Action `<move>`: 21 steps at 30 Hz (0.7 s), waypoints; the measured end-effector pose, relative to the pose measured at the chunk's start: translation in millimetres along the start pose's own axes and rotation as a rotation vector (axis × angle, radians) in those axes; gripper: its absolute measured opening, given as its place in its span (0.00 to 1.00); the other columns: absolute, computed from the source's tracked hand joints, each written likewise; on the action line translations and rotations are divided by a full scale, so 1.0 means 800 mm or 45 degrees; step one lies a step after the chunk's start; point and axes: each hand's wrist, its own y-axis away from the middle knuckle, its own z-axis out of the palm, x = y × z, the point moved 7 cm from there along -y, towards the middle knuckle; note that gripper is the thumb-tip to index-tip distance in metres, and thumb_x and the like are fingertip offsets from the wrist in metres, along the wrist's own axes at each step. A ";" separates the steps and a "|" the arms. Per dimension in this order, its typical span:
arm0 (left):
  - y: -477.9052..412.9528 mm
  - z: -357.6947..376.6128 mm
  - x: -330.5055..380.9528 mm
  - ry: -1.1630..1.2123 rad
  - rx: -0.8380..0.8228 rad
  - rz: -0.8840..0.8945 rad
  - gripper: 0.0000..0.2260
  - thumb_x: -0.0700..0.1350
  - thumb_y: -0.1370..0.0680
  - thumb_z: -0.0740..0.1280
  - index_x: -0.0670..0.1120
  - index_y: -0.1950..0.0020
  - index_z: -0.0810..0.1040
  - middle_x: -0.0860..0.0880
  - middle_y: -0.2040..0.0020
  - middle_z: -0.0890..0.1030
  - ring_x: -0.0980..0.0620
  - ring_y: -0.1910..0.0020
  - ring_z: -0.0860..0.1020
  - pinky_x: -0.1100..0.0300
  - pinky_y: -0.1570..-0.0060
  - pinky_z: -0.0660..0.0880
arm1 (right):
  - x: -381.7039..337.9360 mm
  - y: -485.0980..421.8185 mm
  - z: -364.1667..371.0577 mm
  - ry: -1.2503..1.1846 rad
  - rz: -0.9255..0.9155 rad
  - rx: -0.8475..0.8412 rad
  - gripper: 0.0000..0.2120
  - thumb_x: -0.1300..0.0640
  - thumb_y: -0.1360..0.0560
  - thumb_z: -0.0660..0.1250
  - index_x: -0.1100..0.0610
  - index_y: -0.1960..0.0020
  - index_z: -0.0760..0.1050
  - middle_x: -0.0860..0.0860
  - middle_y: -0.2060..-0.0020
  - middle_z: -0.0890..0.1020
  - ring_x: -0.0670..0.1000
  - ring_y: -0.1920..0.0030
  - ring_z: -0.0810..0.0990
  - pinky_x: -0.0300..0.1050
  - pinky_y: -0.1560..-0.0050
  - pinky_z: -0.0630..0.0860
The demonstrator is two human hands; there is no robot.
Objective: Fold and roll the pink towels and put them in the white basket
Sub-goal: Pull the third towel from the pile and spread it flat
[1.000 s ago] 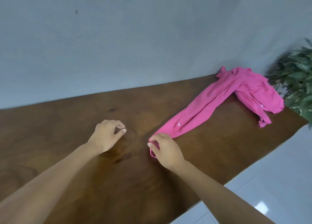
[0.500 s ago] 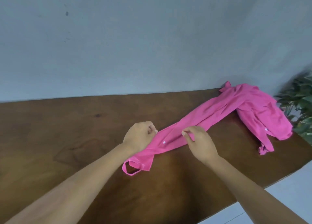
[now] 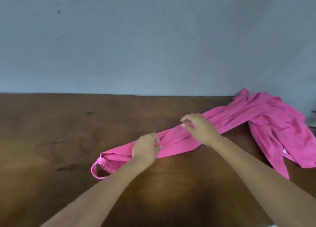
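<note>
Head view: the pink towel [image 3: 239, 117] lies long and bunched across the counter [image 3: 51, 141], looks soft, light and floppy, best held by its edges; the left hand [image 3: 146, 148] pinches its middle, and I cannot tell if the right hand [image 3: 200, 129] grips.

I count one pink towel [image 3: 256, 113], a single long piece running from the far right corner of the desk [image 3: 51, 141] toward its middle. There are two hands, the left hand [image 3: 145, 148] and the right hand [image 3: 198, 127], and one desk.
</note>
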 end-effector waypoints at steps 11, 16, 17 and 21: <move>0.032 -0.015 0.010 -0.068 0.163 0.140 0.11 0.47 0.24 0.74 0.58 0.58 0.73 0.59 0.59 0.76 0.56 0.57 0.77 0.57 0.58 0.76 | -0.051 -0.040 0.062 0.122 -0.147 -0.691 0.18 0.67 0.22 0.58 0.50 0.48 0.83 0.43 0.46 0.82 0.46 0.43 0.78 0.44 0.35 0.66; 0.028 -0.043 -0.012 -0.004 0.243 0.115 0.09 0.44 0.26 0.75 0.53 0.60 0.75 0.56 0.62 0.77 0.56 0.60 0.76 0.54 0.57 0.77 | -0.047 -0.047 0.058 0.151 -0.174 -0.645 0.08 0.58 0.21 0.62 0.54 0.54 0.80 0.47 0.55 0.82 0.50 0.53 0.79 0.44 0.51 0.69; 0.028 -0.050 -0.017 0.003 0.254 0.107 0.09 0.43 0.26 0.75 0.52 0.60 0.76 0.56 0.62 0.78 0.56 0.61 0.76 0.54 0.58 0.76 | -0.046 -0.049 0.054 0.150 -0.171 -0.626 0.08 0.57 0.22 0.62 0.54 0.56 0.78 0.47 0.57 0.81 0.50 0.55 0.78 0.45 0.53 0.70; 0.021 -0.083 -0.037 0.020 0.281 0.074 0.10 0.43 0.26 0.75 0.53 0.62 0.76 0.54 0.65 0.79 0.55 0.64 0.77 0.54 0.59 0.76 | -0.041 -0.056 0.033 0.117 -0.135 -0.531 0.07 0.55 0.24 0.65 0.50 0.60 0.74 0.44 0.60 0.78 0.50 0.58 0.77 0.49 0.54 0.74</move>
